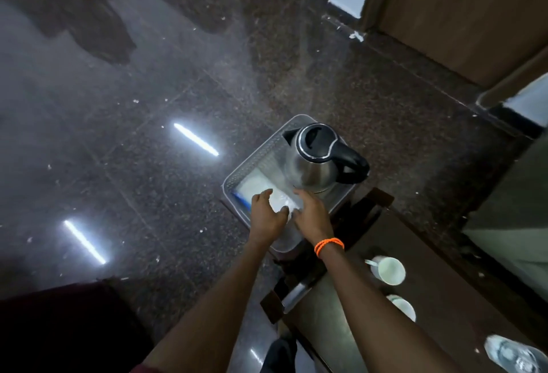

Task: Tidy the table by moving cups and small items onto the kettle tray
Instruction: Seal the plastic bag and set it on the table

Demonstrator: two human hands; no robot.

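A steel kettle (317, 159) with a black lid and handle stands at the far end of a clear plastic tray (237, 178). A flat white packet (258, 191) with a blue edge lies in the tray's near half. My left hand (268, 214) and my right hand (311, 214), which has an orange band at the wrist, both rest on this packet with fingers spread. On the dark table to the right a white cup (388, 268) lies tilted, and a second white cup (403, 307) sits nearer to me.
The tray sits at the far end of a dark wooden table (444, 298) with a glass panel. A crumpled clear plastic bottle (513, 355) lies at the table's near right. Shiny dark granite floor spreads to the left; a wooden door stands far right.
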